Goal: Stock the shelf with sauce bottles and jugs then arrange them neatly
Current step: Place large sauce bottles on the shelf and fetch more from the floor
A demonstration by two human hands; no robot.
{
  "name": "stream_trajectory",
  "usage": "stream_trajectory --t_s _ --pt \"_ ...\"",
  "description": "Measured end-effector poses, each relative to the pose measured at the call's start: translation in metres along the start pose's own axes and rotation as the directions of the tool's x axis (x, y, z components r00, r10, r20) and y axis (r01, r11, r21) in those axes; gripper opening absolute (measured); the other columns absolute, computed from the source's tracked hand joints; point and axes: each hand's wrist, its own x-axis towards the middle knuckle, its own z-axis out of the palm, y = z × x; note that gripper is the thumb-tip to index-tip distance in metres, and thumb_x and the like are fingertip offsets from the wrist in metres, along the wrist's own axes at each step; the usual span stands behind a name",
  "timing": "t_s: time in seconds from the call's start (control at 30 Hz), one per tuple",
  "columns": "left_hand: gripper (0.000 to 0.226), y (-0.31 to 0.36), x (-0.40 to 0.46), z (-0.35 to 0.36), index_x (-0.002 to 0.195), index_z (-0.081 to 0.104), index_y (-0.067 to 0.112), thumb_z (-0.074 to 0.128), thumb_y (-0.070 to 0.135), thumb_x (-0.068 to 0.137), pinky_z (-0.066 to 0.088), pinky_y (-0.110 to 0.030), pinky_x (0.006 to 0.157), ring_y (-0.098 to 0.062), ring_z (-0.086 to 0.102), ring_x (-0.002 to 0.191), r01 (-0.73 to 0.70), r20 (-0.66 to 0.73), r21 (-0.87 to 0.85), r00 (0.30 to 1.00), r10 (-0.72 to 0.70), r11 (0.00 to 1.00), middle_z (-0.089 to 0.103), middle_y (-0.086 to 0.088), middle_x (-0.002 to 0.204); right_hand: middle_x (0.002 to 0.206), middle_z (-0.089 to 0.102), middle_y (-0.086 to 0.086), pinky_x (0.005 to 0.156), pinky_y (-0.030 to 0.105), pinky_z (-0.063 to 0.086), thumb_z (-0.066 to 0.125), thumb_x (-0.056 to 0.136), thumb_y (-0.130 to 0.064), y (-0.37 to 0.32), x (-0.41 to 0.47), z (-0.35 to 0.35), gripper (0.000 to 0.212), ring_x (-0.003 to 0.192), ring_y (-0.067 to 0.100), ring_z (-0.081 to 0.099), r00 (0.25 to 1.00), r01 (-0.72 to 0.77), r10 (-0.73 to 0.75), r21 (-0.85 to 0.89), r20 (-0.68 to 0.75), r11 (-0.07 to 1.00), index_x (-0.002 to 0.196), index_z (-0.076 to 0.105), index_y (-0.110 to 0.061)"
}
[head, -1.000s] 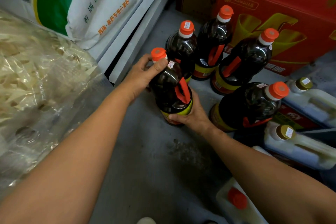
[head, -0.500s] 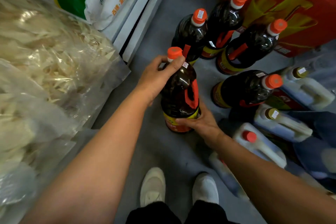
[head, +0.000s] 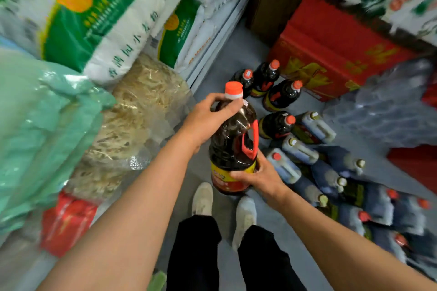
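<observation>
You're carrying one sauce bottle (head: 233, 146), held upright above the floor (head: 236, 54): left hand (head: 208, 118) wrapped round its neck, right hand (head: 256, 176) gripping its base. Next, probably turn toward the shelf, which isn't clearly visible, and set it down upright.

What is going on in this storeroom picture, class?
A person holds a dark sauce bottle with both hands: the left hand grips its neck under the orange cap, the right hand holds the base. It is clear of the floor. Four more dark bottles stand on the floor by a red carton, with pale jugs lying beside them.
</observation>
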Motion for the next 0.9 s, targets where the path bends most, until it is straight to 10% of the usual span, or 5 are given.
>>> stream_trajectory --t_s 0.27,0.4,0.67,0.9 --pt "0.061 0.072 -0.146 -0.020 0.129 0.053 0.032 0.084 0.036 0.076 0.047 -0.024 0.094 -0.003 0.061 0.107 -0.071 0.061 0.037 0.996 0.068 0.997 0.066 0.012 0.115 0.127 0.070 0.000 0.104 0.048 0.050 0.094 0.063 -0.027 -0.068 -0.120 0.014 0.083 0.119 0.023 0.066 0.984 0.074 -0.072 -0.004 0.161 0.997 0.136 0.056 -0.033" --pt "0.061 0.108 -0.232 -0.005 0.128 0.050 0.035 0.083 0.030 0.077 0.047 -0.027 0.084 -0.003 0.060 0.102 -0.111 -0.030 0.027 0.993 0.112 0.993 0.064 0.016 0.108 0.122 0.072 0.000 0.093 0.033 0.055 0.086 0.069 -0.019 -0.097 -0.192 0.013 0.070 0.114 0.020 0.068 0.962 0.151 -0.145 -0.008 0.232 0.988 0.133 0.058 -0.029" --pt "0.067 0.161 -0.406 -0.004 0.117 0.064 0.028 0.089 0.049 0.059 0.058 -0.041 0.088 -0.013 0.070 0.097 -0.172 -0.346 0.026 0.923 0.170 0.985 0.073 0.006 0.106 0.125 0.071 0.008 0.100 0.047 0.053 0.088 0.070 -0.027 -0.166 -0.312 0.022 0.068 0.115 0.028 0.068 0.861 0.298 -0.222 -0.102 0.457 0.949 0.131 0.059 -0.022" --pt "0.041 0.188 -0.530 -0.047 0.106 0.065 0.028 0.086 0.019 0.072 0.050 -0.049 0.100 -0.017 0.065 0.108 -0.209 -0.485 0.022 0.853 0.193 0.978 0.073 0.002 0.110 0.122 0.072 0.008 0.096 0.041 0.054 0.087 0.066 -0.029 -0.227 -0.370 0.085 0.067 0.114 0.028 0.068 0.740 0.449 -0.298 -0.113 0.603 0.887 0.128 0.063 -0.019"
